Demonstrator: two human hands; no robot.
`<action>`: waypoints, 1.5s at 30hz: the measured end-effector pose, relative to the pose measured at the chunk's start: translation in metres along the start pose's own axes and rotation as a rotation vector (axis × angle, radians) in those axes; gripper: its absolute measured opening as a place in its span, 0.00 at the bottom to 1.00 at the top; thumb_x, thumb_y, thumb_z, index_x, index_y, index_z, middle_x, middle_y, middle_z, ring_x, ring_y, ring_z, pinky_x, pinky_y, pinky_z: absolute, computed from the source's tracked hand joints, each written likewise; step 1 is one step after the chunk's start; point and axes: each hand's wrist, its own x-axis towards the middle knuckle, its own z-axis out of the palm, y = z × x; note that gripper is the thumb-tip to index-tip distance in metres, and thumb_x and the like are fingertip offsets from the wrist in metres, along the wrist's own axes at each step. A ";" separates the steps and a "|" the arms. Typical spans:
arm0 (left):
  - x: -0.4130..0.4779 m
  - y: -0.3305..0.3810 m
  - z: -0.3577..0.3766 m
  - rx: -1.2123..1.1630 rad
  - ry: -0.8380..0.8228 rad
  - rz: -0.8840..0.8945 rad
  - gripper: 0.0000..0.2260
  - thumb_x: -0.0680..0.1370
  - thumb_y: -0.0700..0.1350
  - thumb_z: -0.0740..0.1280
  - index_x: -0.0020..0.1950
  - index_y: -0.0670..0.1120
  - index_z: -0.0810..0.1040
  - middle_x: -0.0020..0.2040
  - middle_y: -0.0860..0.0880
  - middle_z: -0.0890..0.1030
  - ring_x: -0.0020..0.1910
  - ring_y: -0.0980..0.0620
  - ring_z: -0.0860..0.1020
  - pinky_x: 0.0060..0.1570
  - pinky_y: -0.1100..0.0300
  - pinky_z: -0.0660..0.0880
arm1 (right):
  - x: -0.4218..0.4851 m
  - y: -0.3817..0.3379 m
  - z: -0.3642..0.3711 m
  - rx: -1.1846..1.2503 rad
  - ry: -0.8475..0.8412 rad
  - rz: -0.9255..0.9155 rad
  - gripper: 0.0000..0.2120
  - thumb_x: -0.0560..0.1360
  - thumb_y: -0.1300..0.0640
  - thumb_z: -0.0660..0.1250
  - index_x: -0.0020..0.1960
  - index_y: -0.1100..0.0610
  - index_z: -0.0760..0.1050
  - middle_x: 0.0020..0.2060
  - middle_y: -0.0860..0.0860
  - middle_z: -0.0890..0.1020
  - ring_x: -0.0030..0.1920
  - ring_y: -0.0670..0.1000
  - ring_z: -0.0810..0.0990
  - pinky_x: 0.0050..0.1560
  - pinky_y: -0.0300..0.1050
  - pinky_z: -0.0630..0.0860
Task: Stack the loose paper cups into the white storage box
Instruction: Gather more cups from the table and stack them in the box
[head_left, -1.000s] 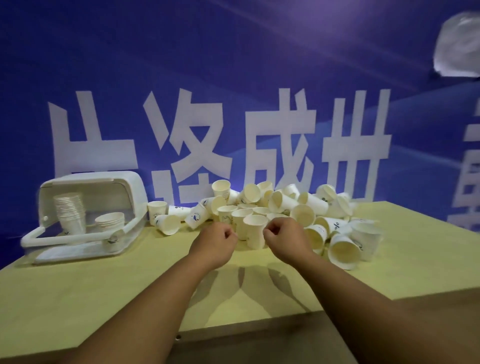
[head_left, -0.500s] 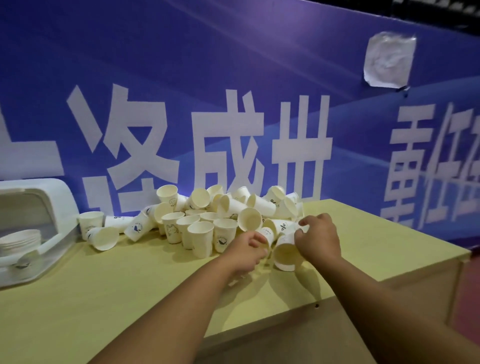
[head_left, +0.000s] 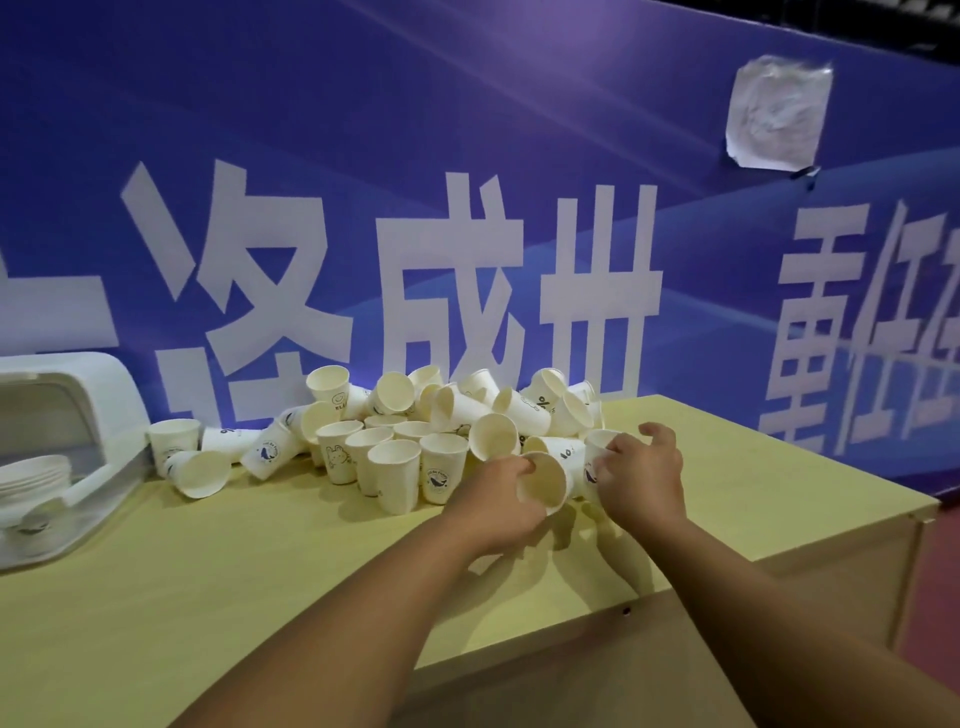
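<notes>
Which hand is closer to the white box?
Left. The left hand, holding a tipped cup, is to the right of the box, with bare table between them. The right hand is even farther right, gripping a second cup.

— What sort of place is this? Hardly a home.

— No, it looks like an event or exhibition hall. Right behind the left grip (head_left: 498, 499) and the right grip (head_left: 641, 480) hangs a huge blue banner (head_left: 467, 130), with tall white characters (head_left: 447, 291) printed across it.

— And the furniture?

— Just a plain pale-wood worktop (head_left: 208, 597) under both grips, built like a bare box with unpainted front panels.

— Anything else?

— A crumpled sheet (head_left: 776, 111) is stuck on the banner, high to the right of the right grip. Low to its right lies red floor (head_left: 935, 613). The strip above the banner is dark.

— A display stand, then, not a kitchen or office.

— That is how it reads.
</notes>
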 end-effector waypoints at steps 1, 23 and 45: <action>-0.004 -0.004 -0.007 -0.029 0.039 -0.017 0.30 0.75 0.54 0.71 0.77 0.51 0.71 0.76 0.53 0.71 0.71 0.50 0.73 0.67 0.53 0.73 | -0.001 -0.005 0.001 0.006 0.000 -0.018 0.13 0.79 0.53 0.67 0.61 0.56 0.81 0.72 0.55 0.67 0.70 0.58 0.66 0.64 0.49 0.72; -0.125 -0.170 -0.162 -0.126 0.519 -0.390 0.22 0.71 0.65 0.74 0.56 0.58 0.69 0.53 0.56 0.78 0.50 0.53 0.79 0.51 0.48 0.81 | -0.096 -0.221 0.085 0.436 -0.248 -0.288 0.18 0.78 0.47 0.70 0.62 0.57 0.77 0.67 0.50 0.67 0.57 0.46 0.69 0.61 0.44 0.72; -0.130 -0.347 -0.299 -0.321 1.116 -0.376 0.26 0.70 0.61 0.74 0.66 0.61 0.71 0.57 0.59 0.79 0.57 0.51 0.80 0.58 0.44 0.80 | -0.135 -0.430 0.248 0.889 -0.442 -0.284 0.09 0.74 0.46 0.73 0.43 0.49 0.75 0.47 0.42 0.77 0.49 0.46 0.78 0.49 0.42 0.77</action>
